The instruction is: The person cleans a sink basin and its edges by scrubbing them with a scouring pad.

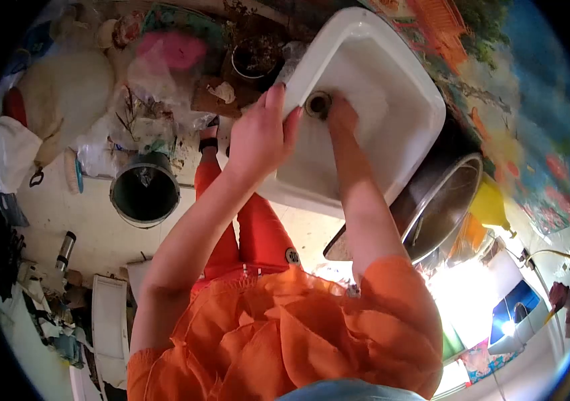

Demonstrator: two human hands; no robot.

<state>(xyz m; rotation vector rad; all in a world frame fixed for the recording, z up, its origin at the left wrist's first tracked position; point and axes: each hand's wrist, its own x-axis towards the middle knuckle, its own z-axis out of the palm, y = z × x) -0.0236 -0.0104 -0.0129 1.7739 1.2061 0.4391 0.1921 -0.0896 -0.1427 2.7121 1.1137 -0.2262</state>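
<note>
A white sink (pixel 392 100) is tilted in front of me, its basin facing me. My left hand (pixel 261 130) grips the sink's left rim, with the thumb on the inner side and the other fingers partly hidden. Inside the basin, my right hand (pixel 343 115) has its fingers curled against the right edge of a round drain ring (pixel 318 105). The fingertips are small and partly out of sight there. The hole in the ring looks dark.
A dark green bucket (pixel 145 190) stands on the floor at left. A large metal basin (pixel 439 204) leans right of the sink, beside a yellow bottle (pixel 490 204). A brush (pixel 73 170), plastic bags (pixel 158 67) and a soil-filled pot (pixel 255 59) lie around. A painted wall (pixel 512 120) rises at right.
</note>
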